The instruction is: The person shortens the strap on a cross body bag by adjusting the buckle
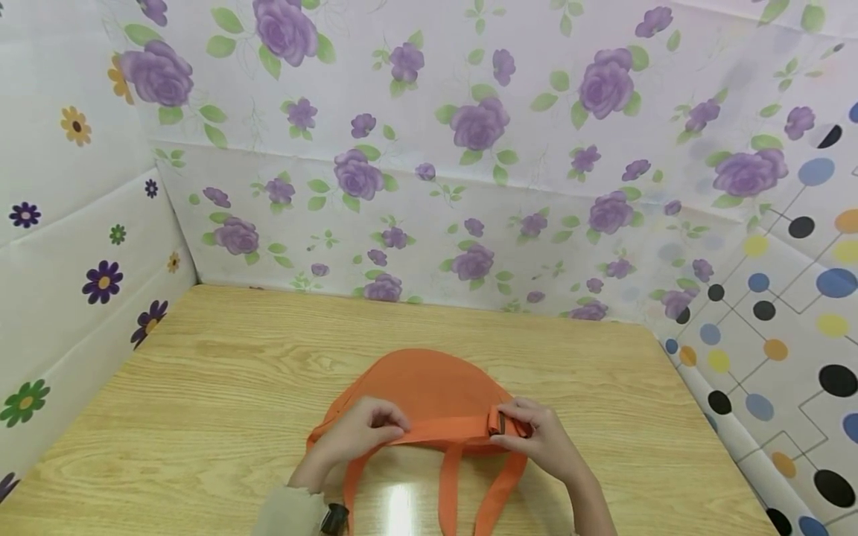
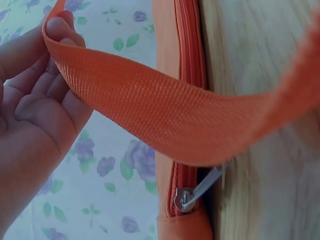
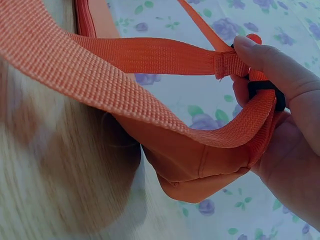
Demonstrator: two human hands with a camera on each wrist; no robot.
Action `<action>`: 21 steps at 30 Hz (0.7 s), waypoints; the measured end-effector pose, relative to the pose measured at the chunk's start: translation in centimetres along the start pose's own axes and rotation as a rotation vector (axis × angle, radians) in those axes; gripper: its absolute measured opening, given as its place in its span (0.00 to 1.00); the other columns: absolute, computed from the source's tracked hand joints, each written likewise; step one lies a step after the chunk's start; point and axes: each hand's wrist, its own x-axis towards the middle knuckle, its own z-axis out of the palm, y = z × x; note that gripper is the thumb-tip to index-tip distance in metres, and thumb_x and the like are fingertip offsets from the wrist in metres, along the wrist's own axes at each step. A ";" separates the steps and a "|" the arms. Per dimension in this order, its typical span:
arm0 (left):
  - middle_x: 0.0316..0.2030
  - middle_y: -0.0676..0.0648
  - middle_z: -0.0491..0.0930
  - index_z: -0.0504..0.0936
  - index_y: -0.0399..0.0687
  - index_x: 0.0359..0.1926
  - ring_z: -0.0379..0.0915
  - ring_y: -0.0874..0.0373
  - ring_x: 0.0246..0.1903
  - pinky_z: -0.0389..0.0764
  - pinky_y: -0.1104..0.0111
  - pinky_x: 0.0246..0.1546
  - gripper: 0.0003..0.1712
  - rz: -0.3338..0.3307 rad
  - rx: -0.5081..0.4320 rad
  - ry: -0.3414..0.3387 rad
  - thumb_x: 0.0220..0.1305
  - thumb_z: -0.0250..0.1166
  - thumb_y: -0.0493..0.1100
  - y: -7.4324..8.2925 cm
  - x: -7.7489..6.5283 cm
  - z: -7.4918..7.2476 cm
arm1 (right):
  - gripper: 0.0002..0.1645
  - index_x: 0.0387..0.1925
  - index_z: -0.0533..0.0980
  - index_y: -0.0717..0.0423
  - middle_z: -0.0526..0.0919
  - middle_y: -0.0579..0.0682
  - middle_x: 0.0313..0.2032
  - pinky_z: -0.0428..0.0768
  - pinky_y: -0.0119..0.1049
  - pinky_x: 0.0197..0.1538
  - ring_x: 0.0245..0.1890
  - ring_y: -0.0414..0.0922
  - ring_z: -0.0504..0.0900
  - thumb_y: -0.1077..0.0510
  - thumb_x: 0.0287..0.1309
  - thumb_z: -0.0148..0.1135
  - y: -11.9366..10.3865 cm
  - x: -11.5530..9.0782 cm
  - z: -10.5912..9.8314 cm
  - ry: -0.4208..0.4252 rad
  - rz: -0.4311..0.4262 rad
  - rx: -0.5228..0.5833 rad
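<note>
An orange fabric bag (image 1: 425, 380) with a rounded top lies on the table near its front. My left hand (image 1: 362, 432) pinches the bag's webbing strap (image 2: 125, 100) between thumb and fingers, at the left part of the bag's front edge. In the left wrist view the strap curves past a zipper with a metal pull (image 2: 185, 199). At the bag's right end, my right hand (image 1: 541, 439) grips the strap by its black plastic adjuster (image 3: 280, 94), thumb on top. Part of the adjuster is hidden by the fingers. Loose strap ends (image 1: 450, 491) hang toward me.
The wooden table (image 1: 234, 357) extends on both sides of the bag and behind it. A purple-flowered sheet (image 1: 415, 186) covers the back wall, with patterned sheets at left and right. A black band (image 1: 334, 519) is at my left sleeve.
</note>
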 end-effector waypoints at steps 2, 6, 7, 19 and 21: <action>0.32 0.44 0.79 0.80 0.34 0.36 0.74 0.56 0.30 0.77 0.63 0.31 0.06 -0.001 -0.011 -0.009 0.60 0.57 0.33 -0.2 -0.1 -0.1 | 0.18 0.39 0.77 0.70 0.77 0.53 0.31 0.68 0.30 0.20 0.21 0.42 0.67 0.70 0.41 0.67 0.1 -0.1 0.0 0.001 -0.003 -0.005; 0.32 0.43 0.79 0.79 0.32 0.36 0.74 0.58 0.30 0.77 0.65 0.31 0.07 0.014 -0.026 -0.022 0.61 0.57 0.33 -0.5 -0.3 -0.4 | 0.17 0.39 0.78 0.68 0.77 0.53 0.31 0.68 0.29 0.21 0.22 0.44 0.68 0.69 0.41 0.67 0.2 -0.2 -0.1 -0.003 -0.007 -0.013; 0.32 0.42 0.79 0.79 0.32 0.36 0.74 0.59 0.29 0.77 0.67 0.31 0.07 0.021 -0.024 -0.021 0.60 0.57 0.33 -0.6 -0.3 -0.5 | 0.17 0.39 0.78 0.68 0.77 0.53 0.31 0.69 0.29 0.21 0.22 0.44 0.68 0.69 0.41 0.67 0.3 -0.2 -0.1 -0.004 -0.008 -0.011; 0.31 0.44 0.79 0.80 0.33 0.34 0.73 0.62 0.27 0.75 0.72 0.28 0.06 0.035 0.027 -0.012 0.59 0.58 0.33 -1.1 -1.1 -1.2 | 0.18 0.40 0.78 0.64 0.77 0.51 0.30 0.68 0.30 0.22 0.21 0.46 0.67 0.67 0.42 0.68 0.4 -0.6 -0.3 -0.037 0.039 -0.021; 0.31 0.43 0.79 0.79 0.32 0.34 0.74 0.61 0.28 0.75 0.72 0.29 0.06 0.046 0.019 -0.014 0.59 0.58 0.32 -1.3 -1.3 -1.3 | 0.18 0.40 0.78 0.64 0.77 0.52 0.30 0.70 0.30 0.22 0.22 0.45 0.68 0.68 0.42 0.68 0.3 -0.7 -0.3 -0.046 0.037 -0.027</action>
